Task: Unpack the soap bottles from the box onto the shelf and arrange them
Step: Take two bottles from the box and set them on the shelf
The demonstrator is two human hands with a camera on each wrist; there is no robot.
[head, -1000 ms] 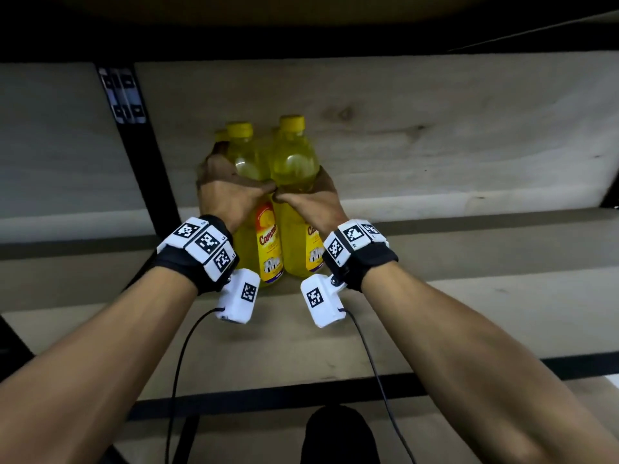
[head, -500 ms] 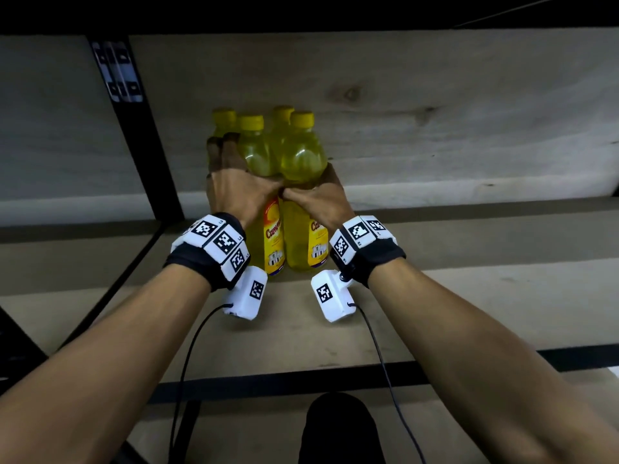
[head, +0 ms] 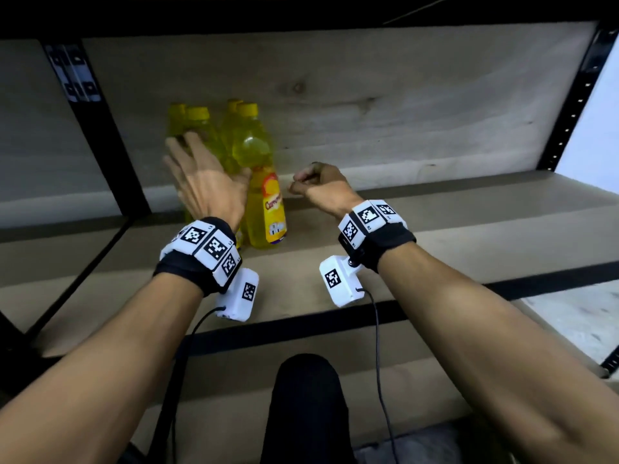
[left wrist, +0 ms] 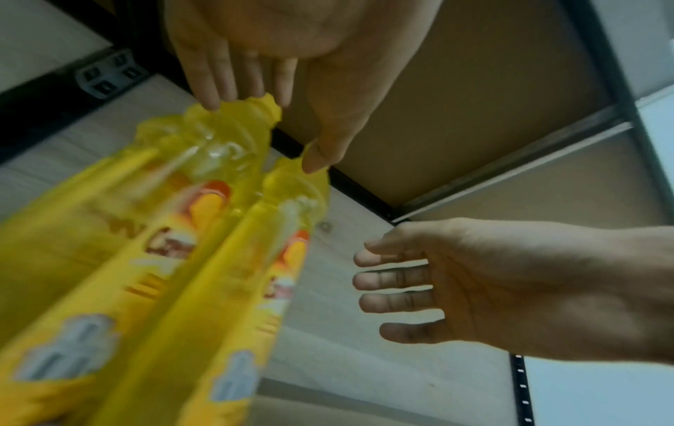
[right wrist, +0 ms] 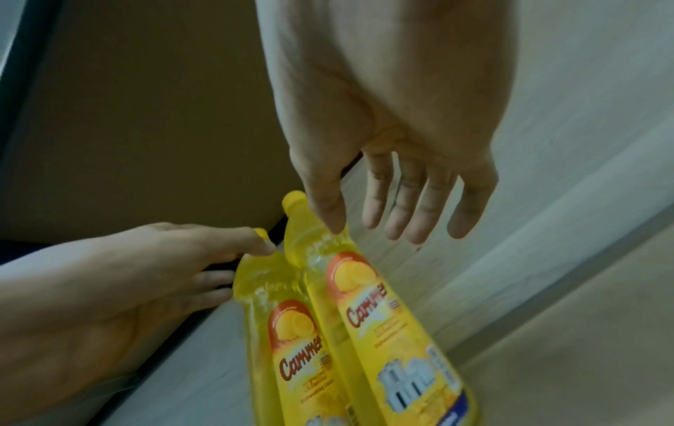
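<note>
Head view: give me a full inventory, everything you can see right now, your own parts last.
bottles: four caps visible, yellow, clustered upright at the shelf's back left
shelf: one, brown board with black frame, under the bottles
back panel: one, pale wood, behind the bottles
upright: one, black metal, left of the bottles
wrist cameras: two, white, cabled, below the wrists
knee: one, black trousers, bottom centre
left hand: fingers straight, against the left bottles
right hand: loosely curled, empty, right of the bottles

Dim shelf interior; brighter daylight at the right edge. Wide-angle bending at the borders; the left wrist view shows motion blur.
</note>
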